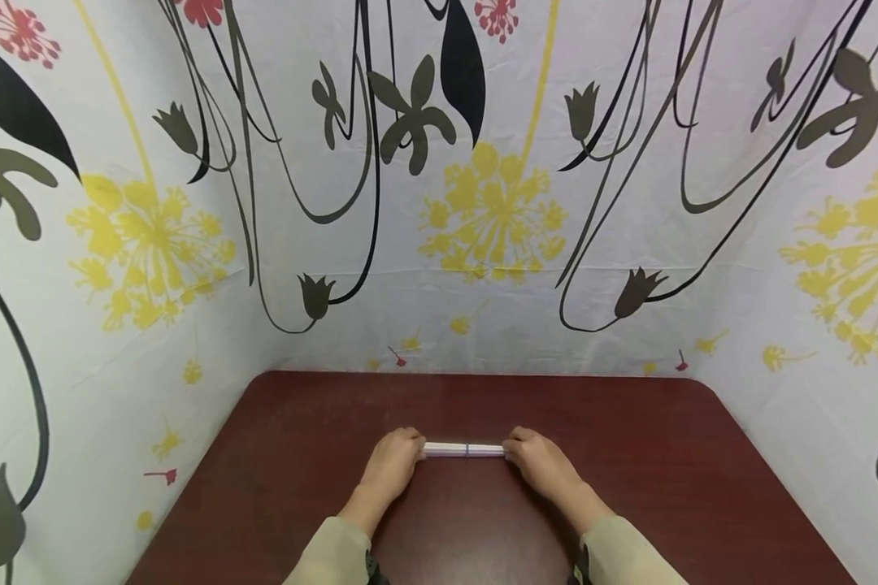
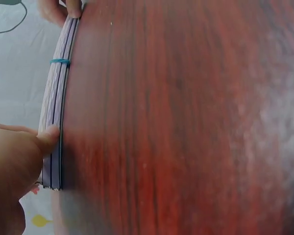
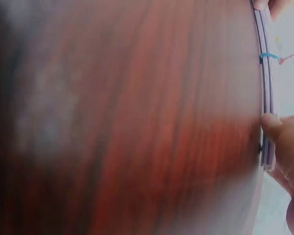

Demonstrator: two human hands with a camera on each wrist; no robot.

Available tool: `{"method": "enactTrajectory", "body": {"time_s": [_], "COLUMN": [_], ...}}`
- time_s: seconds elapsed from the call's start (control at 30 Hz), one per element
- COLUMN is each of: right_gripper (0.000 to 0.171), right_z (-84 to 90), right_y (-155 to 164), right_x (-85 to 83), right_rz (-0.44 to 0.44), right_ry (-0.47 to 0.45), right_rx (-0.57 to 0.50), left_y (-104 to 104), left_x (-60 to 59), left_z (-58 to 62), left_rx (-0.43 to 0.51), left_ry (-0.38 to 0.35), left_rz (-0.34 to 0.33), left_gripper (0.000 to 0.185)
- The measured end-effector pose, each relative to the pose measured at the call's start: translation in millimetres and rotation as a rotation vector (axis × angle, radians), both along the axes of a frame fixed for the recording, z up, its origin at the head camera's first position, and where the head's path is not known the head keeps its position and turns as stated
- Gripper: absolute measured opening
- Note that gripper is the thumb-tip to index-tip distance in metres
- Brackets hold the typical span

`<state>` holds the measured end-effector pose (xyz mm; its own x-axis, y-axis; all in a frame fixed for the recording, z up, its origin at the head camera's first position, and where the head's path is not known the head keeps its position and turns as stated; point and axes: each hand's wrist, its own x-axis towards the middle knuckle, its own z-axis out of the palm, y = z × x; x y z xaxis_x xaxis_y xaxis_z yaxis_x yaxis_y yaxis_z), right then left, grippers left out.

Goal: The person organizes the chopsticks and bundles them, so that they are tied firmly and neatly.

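A slim bundle of long, pale lilac-white strips (image 1: pixel 446 449) with dark lines along it lies crosswise over the table, level from hand to hand. A thin blue-green band (image 2: pixel 60 61) goes round its middle. My left hand (image 1: pixel 393 463) grips the left end, its thumb (image 2: pixel 50 137) pressed along the near face. At the other end my right hand (image 1: pixel 543 463) pinches the bundle, and the thumb (image 3: pixel 270 125) lies on its side. The bundle's cut ends stick out a little past each hand in the wrist views. Most fingers are hidden behind it.
The dark red-brown wooden table (image 1: pixel 468 528) reaches back to a rounded far edge. Behind it and at both sides hangs a white cloth (image 1: pixel 439 325) printed with yellow, grey and red flowers.
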<state>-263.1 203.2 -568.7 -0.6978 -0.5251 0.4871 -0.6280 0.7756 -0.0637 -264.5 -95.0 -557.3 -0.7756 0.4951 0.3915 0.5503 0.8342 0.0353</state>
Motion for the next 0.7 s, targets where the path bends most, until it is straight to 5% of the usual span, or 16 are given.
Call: {"method": "enactTrajectory", "body": {"time_s": [0.2,0.5,0.7], "right_gripper": [0.017,0.038,0.048], "right_z": [1.4,1.2,-6.4], "right_y": [-8,-22,-28], "right_x": [3.2,12.5,14.8], "right_rz": [-0.056,-0.165,-0.158], "right_ry": [0.069,-0.033,0.027], "right_rx": [0.048,0.147,0.168], "left_y": [6,15,19], "left_x": [3.8,8.0,10.6], "left_z": [1.1,-11.0,-18.5], "left_rx": [-0.012,-0.129,-0.173], "left_ry": [0.011,0.081,0.119], "left_rz": [0.021,0.092,0.14], "left_gripper": [0.008,0.042,0.05]}}
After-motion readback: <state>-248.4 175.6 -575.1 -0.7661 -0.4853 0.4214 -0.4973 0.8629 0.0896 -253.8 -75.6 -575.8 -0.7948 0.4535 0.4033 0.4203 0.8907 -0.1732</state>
